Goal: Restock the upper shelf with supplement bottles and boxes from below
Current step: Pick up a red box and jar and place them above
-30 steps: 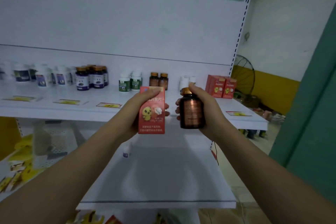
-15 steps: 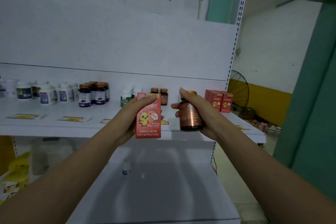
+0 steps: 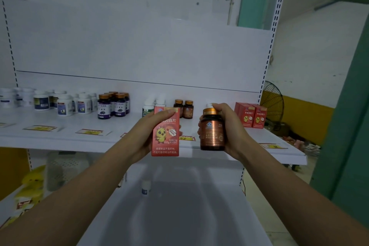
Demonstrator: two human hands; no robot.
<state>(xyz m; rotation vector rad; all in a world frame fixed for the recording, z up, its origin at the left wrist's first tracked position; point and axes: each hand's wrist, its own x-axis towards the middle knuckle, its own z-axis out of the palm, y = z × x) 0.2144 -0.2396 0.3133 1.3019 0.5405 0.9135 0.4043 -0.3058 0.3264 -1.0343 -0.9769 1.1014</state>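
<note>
Red supplement box (image 3: 165,134) is gripped upright by the left hand (image 3: 144,133) and a brown bottle (image 3: 212,133) is clasped by the right hand (image 3: 231,128), both before the edge of the upper shelf (image 3: 65,140). Farther back, dark bottles (image 3: 113,105) and two red boxes (image 3: 251,115) are ranged on it.

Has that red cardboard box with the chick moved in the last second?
Yes. The red cardboard box in the left hand has risen slightly: its bottom edge hung well below the white upper shelf's front lip, now barely below it.
</note>
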